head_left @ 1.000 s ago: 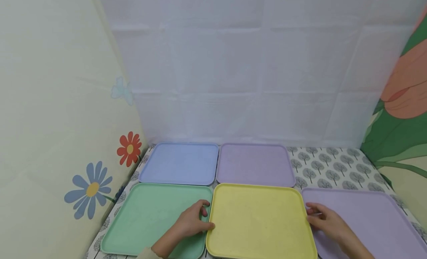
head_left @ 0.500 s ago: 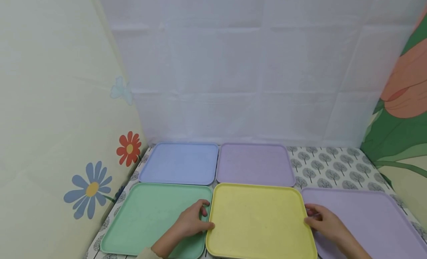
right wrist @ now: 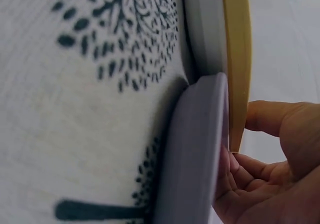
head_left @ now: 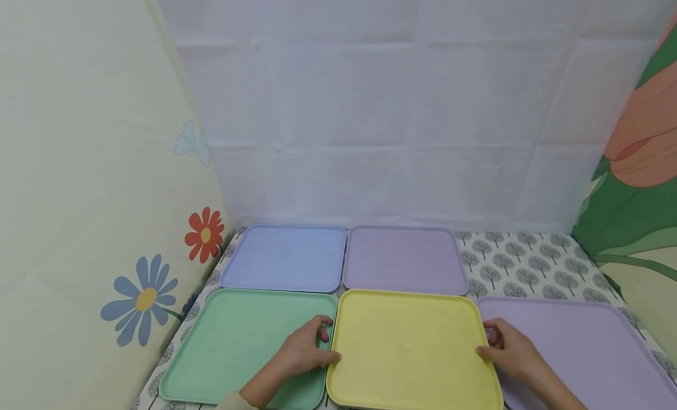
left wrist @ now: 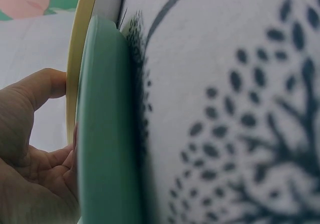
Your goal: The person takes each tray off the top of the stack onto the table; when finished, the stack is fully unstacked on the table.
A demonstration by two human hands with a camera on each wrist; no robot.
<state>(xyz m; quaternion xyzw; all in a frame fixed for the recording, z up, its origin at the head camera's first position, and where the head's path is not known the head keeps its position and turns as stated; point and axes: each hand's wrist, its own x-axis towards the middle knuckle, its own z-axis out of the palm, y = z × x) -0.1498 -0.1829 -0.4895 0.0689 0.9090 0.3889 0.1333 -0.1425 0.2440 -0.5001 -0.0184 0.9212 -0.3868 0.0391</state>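
Observation:
A yellow tray point(head_left: 412, 345) lies at the front middle in the head view, between my two hands. My left hand point(head_left: 304, 348) grips its left edge, thumb on the rim and fingers curled down beside the green tray point(head_left: 238, 345). On the opposite edge my right hand point(head_left: 513, 352) pinches the rim, thumb on top, fingers low by the front lilac tray point(head_left: 582, 351). Beneath the yellow tray the right wrist view reveals a whitish layer point(right wrist: 207, 29), perhaps another tray. In the left wrist view the green tray's side point(left wrist: 107, 119) partly hides my fingers.
Behind stand a blue tray point(head_left: 285, 258) and another lilac tray point(head_left: 404, 260), side by side. A tree-patterned cloth point(head_left: 520, 263) covers the table. A white sheet point(head_left: 381, 116) hangs at the back, with flower-printed walls on both sides. Neighbouring trays sit close against the yellow one.
My right hand has shifted slightly left, and its thumb now reaches further over the yellow tray's right rim. The left hand and the trays look unmoved.

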